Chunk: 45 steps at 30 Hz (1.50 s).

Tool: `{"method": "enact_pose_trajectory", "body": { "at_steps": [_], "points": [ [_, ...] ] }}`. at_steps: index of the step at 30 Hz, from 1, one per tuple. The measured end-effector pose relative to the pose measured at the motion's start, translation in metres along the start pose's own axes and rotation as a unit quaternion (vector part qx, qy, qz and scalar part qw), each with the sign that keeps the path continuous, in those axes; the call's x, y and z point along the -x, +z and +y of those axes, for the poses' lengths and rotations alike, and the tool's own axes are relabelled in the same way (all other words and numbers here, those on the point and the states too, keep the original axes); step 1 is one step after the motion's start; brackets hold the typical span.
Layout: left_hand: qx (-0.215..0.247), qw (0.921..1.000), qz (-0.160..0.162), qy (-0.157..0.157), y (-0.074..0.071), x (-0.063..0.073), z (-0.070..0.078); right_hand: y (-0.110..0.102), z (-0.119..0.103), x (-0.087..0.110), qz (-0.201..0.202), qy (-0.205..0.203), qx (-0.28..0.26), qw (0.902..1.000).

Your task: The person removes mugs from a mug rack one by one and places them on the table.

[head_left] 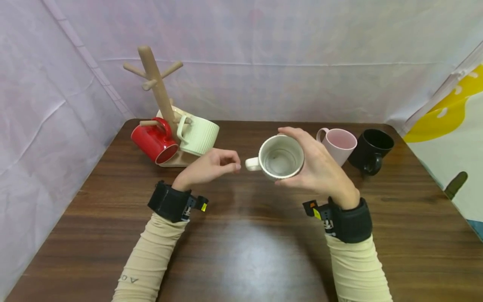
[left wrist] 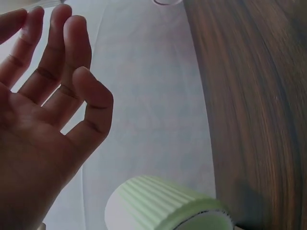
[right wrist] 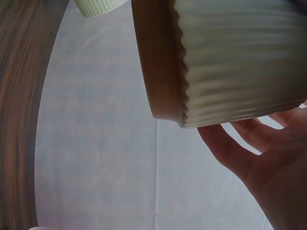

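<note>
My right hand (head_left: 324,170) grips a white mug (head_left: 281,157) by its sides above the table, the mouth turned toward the head camera and the handle pointing left. In the right wrist view this mug (right wrist: 244,67) shows ribbed walls and a brown band at one end. Just left of the handle, and apart from it, is my left hand (head_left: 211,167), its fingers loosely bent around nothing. Behind that hand a pale green ribbed mug (head_left: 201,134) and a red mug (head_left: 149,140) hang tilted on a wooden mug rack (head_left: 157,86). A cream mug (head_left: 177,111) is partly hidden behind them.
A pink mug (head_left: 341,142) and a black mug (head_left: 371,147) stand side by side at the back right of the brown wooden table (head_left: 241,251). The rack's upper pegs bear no mugs. Pale cloth (head_left: 264,84) hangs behind the table's back edge.
</note>
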<state>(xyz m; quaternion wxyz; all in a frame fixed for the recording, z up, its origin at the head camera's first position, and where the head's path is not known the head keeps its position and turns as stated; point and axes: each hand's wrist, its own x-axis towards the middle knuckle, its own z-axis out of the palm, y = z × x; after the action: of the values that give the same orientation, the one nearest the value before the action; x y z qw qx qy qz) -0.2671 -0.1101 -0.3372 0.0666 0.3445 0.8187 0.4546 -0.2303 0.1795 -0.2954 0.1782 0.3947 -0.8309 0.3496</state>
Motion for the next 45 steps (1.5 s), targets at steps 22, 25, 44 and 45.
{"method": "enact_pose_trajectory", "body": {
  "at_steps": [22, 25, 44, 45],
  "points": [
    [-0.382, 0.9163, 0.095, 0.072, 0.001, 0.003, -0.003, -0.003, 0.000, 0.000, 0.011, 0.029, 0.009, 0.9995],
    [-0.392, 0.9141, 0.082, 0.064, 0.001, 0.003, -0.004, -0.003, 0.001, 0.000, 0.011, 0.031, 0.011, 0.9994],
    [-0.407, 0.9094, 0.065, 0.057, -0.002, 0.003, -0.004, -0.001, 0.009, 0.001, 0.061, 0.080, 0.036, 0.9942],
    [-0.406, 0.9098, 0.065, 0.057, -0.001, 0.003, -0.004, -0.001, 0.010, 0.001, 0.068, 0.084, 0.039, 0.9933]
  ]
}}
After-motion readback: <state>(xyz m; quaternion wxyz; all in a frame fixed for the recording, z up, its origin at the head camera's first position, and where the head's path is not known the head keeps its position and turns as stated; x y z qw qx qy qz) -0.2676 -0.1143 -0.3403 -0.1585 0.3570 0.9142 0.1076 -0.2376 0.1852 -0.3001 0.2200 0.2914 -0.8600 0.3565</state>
